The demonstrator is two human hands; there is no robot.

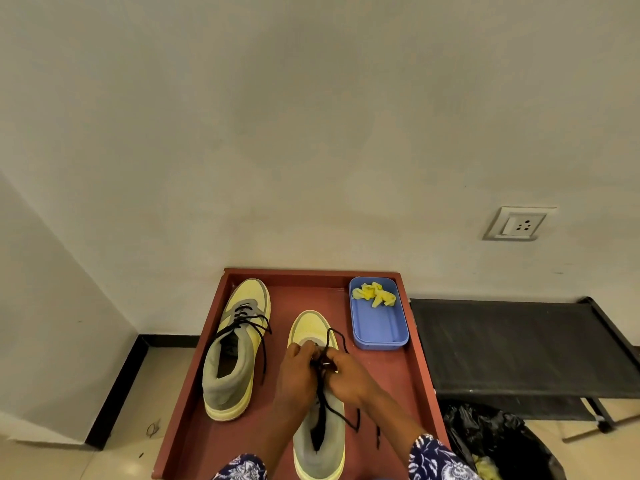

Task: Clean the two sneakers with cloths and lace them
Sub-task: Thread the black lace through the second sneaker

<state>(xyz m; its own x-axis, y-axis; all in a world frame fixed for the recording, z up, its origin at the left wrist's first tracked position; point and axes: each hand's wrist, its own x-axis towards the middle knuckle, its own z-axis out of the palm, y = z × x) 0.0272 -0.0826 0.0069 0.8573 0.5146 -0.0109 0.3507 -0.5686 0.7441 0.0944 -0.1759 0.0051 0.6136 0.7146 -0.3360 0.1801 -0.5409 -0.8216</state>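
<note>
Head view, black lace (325,403) pinched between both hands' grip, over near sneaker (320,441)

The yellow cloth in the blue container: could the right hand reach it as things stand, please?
Probably yes. The yellow cloth lies uncovered in the open blue container, with bare tray between it and the right hand. That hand, though, is pinching the black lace and would have to let go first.

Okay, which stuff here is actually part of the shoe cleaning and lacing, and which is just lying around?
Part of the job:
near sneaker
black lace, held by left hand and right hand
far sneaker
yellow cloths
blue tub

Lying about:
black cot
black bin bag
wall socket
</note>
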